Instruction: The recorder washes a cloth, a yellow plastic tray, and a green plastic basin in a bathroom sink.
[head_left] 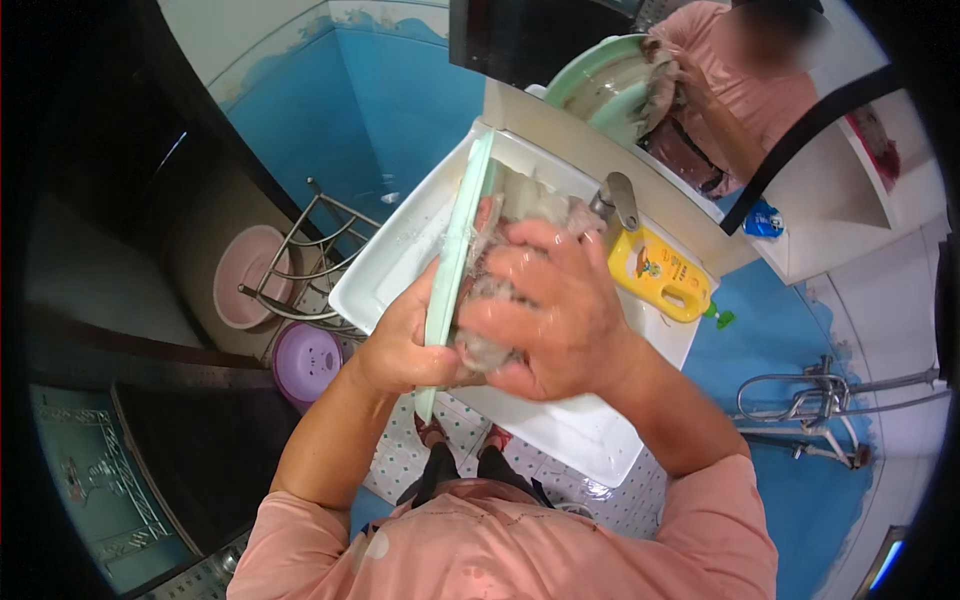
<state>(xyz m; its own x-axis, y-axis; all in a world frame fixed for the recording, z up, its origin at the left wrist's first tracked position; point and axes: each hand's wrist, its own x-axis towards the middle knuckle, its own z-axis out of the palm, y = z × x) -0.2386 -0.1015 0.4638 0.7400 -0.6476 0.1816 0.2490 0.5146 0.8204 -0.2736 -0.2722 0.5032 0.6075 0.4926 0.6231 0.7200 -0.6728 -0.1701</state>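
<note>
A pale green basin (pixel 456 250) is held on edge above the white sink (pixel 392 270), its rim turned toward me. My left hand (pixel 400 345) grips the basin's rim, thumb on the near side and the other fingers largely hidden behind it. Against the basin's inner side, my right hand (pixel 560 320) presses a wet greyish cloth (pixel 488 350) with bent fingers. Both the hand and the cloth look wet. Most of the basin's inside is hidden by the right hand, though the mirror (pixel 735 110) shows part of it and the cloth.
A metal faucet (pixel 618 198) stands at the sink's far edge, beside a yellow bottle (pixel 655 272) with a green cap. To the left are a metal rack (pixel 318 252), a pink basin (pixel 228 280) and a purple basin (pixel 306 365). Shower fittings (pixel 822 395) are at the right wall.
</note>
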